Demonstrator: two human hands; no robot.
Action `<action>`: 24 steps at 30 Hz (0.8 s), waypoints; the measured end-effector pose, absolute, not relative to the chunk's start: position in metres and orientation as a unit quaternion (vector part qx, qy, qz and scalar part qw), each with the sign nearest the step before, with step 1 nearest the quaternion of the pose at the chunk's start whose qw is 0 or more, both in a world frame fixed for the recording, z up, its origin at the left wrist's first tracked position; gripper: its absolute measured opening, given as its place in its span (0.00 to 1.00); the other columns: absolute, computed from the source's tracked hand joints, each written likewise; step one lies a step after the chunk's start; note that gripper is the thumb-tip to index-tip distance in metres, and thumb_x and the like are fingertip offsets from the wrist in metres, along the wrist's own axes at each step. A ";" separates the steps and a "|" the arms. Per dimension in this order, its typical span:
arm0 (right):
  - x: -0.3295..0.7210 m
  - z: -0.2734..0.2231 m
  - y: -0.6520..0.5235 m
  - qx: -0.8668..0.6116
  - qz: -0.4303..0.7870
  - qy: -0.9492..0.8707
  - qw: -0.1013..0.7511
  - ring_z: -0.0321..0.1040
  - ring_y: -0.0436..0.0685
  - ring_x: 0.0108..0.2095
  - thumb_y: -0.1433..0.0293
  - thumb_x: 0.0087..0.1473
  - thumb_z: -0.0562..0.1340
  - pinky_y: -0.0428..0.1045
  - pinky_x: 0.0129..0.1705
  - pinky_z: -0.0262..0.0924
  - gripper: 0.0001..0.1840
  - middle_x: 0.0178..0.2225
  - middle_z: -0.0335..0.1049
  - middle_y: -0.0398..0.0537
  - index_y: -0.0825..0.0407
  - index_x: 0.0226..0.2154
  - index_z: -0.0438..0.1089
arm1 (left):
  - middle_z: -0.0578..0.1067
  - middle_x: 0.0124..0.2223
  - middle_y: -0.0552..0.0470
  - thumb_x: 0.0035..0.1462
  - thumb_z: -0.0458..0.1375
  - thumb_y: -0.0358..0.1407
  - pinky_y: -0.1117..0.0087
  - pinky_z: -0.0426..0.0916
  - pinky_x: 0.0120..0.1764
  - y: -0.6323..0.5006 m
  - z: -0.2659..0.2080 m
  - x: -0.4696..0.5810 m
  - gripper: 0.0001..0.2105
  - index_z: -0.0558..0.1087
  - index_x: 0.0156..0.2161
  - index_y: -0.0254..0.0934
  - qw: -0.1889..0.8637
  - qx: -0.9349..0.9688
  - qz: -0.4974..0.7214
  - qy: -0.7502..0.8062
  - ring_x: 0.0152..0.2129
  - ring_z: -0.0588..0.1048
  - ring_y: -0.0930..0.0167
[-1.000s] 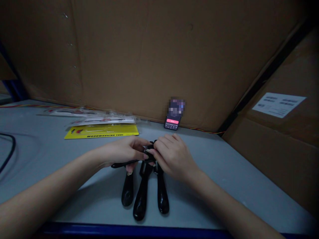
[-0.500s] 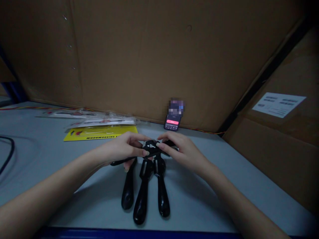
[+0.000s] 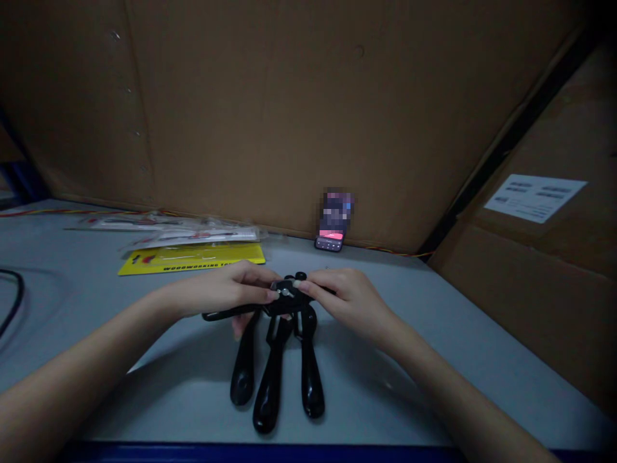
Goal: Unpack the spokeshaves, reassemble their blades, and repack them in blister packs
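One black tool [image 3: 295,305] is up in front of the phone [image 3: 330,245], on the wearer's side. The left hand [image 3: 236,286] is closed on one end, thumb on top and fingers tucked below, probably to steady it. The right hand [image 3: 344,290] is curled round the other end, thumb by a little silver screw [image 3: 286,292], so I'd guess that's the fiddly side; can't tell how hard it's gripping. Three black handles [image 3: 267,389] fan out on the desk [image 3: 385,402] nearer the wearer than the phone, likely parked close for easy reach. The phone leans on the cardboard panel [image 3: 250,128], presumably so the screen faces the person. Now the text: left of the phone, a yellow card [image 3: 193,260] says "WOODWORKING TO", then the rest is lost. Right of the phone there's a white label [image 3: 535,198], print too small. No brand I can make out.
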State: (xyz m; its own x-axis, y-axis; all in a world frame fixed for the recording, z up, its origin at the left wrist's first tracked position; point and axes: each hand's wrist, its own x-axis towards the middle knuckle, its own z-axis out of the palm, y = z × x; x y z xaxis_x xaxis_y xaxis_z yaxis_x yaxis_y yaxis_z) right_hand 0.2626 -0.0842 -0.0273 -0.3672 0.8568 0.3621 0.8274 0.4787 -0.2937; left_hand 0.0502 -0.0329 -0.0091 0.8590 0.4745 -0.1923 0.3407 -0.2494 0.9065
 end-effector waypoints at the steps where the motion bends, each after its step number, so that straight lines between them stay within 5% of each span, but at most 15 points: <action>1: 0.263 -0.027 -0.084 -0.509 0.034 -0.826 0.240 0.57 0.48 0.22 0.63 0.59 0.51 0.45 0.25 0.42 0.20 0.19 0.62 0.40 0.52 0.19 0.64 | 0.75 0.39 0.50 0.56 0.53 0.41 0.79 0.62 0.17 -0.033 -0.008 0.049 0.16 0.68 0.47 0.37 0.560 0.787 0.055 0.253 0.15 0.69 0.79; 5: 0.264 -0.024 -0.087 -0.502 0.050 -0.831 0.233 0.59 0.49 0.24 0.65 0.59 0.50 0.45 0.26 0.44 0.19 0.21 0.64 0.41 0.52 0.21 0.65 | 0.75 0.38 0.52 0.55 0.54 0.42 0.78 0.62 0.19 -0.032 -0.008 0.047 0.18 0.66 0.50 0.39 0.551 0.788 0.048 0.269 0.16 0.69 0.79; 10: 0.262 -0.025 -0.090 -0.506 0.035 -0.834 0.218 0.62 0.50 0.27 0.65 0.52 0.59 0.45 0.26 0.44 0.07 0.25 0.69 0.41 0.51 0.28 0.68 | 0.75 0.30 0.53 0.55 0.53 0.46 0.77 0.63 0.22 -0.027 -0.012 0.045 0.14 0.70 0.35 0.35 0.507 0.806 0.033 0.303 0.16 0.69 0.78; 19: 0.260 -0.028 -0.087 -0.527 0.012 -0.818 0.230 0.62 0.50 0.25 0.58 0.50 0.62 0.45 0.25 0.43 0.13 0.23 0.68 0.40 0.51 0.25 0.67 | 0.64 0.19 0.58 0.54 0.53 0.45 0.79 0.58 0.17 -0.029 -0.016 0.048 0.15 0.68 0.25 0.34 0.422 0.840 0.110 0.322 0.14 0.63 0.78; 24: 0.260 -0.027 -0.087 -0.511 0.035 -0.827 0.230 0.63 0.49 0.26 0.59 0.54 0.58 0.45 0.26 0.45 0.14 0.24 0.69 0.41 0.51 0.25 0.69 | 0.67 0.21 0.56 0.55 0.51 0.45 0.78 0.60 0.18 -0.031 -0.014 0.049 0.15 0.68 0.26 0.34 0.426 0.845 0.082 0.314 0.15 0.65 0.77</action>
